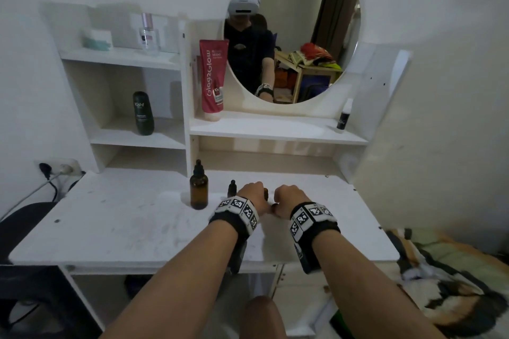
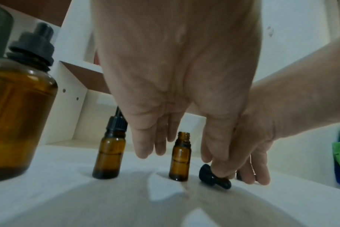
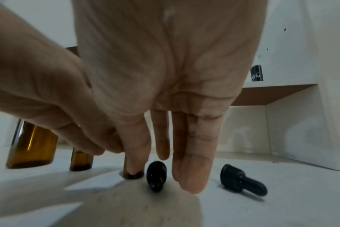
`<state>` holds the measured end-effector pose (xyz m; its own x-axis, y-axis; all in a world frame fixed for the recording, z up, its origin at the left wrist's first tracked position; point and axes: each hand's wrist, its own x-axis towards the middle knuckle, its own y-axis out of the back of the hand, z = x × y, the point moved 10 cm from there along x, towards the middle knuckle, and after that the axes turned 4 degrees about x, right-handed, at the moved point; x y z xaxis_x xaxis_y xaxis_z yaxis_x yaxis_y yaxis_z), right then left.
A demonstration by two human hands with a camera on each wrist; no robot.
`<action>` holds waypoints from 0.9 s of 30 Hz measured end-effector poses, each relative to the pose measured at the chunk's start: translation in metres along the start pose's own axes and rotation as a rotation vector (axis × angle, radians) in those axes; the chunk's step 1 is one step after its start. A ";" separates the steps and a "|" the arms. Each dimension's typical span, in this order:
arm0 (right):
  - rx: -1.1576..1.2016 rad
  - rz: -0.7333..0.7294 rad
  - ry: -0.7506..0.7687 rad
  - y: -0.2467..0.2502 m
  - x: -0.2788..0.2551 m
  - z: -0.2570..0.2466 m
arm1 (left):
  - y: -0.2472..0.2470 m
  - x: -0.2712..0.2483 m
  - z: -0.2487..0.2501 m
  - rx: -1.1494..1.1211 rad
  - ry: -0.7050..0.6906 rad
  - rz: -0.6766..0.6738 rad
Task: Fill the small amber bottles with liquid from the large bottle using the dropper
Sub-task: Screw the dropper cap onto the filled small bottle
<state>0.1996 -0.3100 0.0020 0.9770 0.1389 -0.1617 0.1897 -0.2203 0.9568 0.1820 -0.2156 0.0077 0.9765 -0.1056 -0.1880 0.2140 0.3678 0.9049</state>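
Note:
The large amber bottle point(image 1: 199, 190) point(image 2: 19, 122) point(image 3: 32, 145) stands capped with its dropper at the left. Right of it stand a capped small amber bottle point(image 1: 232, 188) point(image 2: 110, 152) point(image 3: 80, 159) and an uncapped one point(image 2: 180, 156) point(image 3: 133, 175). My left hand point(image 1: 252, 195) point(image 2: 175, 145) hangs over the uncapped bottle, its straight fingers and thumb either side of it with gaps showing. My right hand point(image 1: 289, 198) point(image 3: 165, 169) points its fingers down at a black dropper cap point(image 2: 213, 176) point(image 3: 156, 176) lying on the table, a fingertip touching it.
A second black dropper cap point(image 3: 243, 179) lies on the white table point(image 1: 137, 228) further right. Behind are white shelves with a dark green bottle point(image 1: 143, 113), a pink tube point(image 1: 213, 77) and a round mirror point(image 1: 292, 27). A wall socket with cable point(image 1: 59, 169) is at the left.

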 end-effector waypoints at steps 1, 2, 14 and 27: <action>-0.009 -0.003 0.000 -0.004 0.002 0.000 | -0.001 0.003 0.001 0.000 0.005 0.009; -0.017 -0.010 0.001 -0.007 0.003 -0.001 | -0.002 0.006 0.001 -0.002 0.012 0.020; 0.013 0.055 0.137 0.058 0.001 -0.017 | -0.013 0.024 -0.024 -0.085 0.156 0.122; -0.098 -0.007 0.245 0.082 0.012 -0.043 | -0.016 0.029 -0.031 -0.119 0.164 0.113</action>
<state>0.2224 -0.2853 0.0889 0.9209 0.3719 -0.1165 0.1743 -0.1259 0.9766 0.2081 -0.1964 -0.0238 0.9836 0.0905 -0.1562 0.0950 0.4764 0.8741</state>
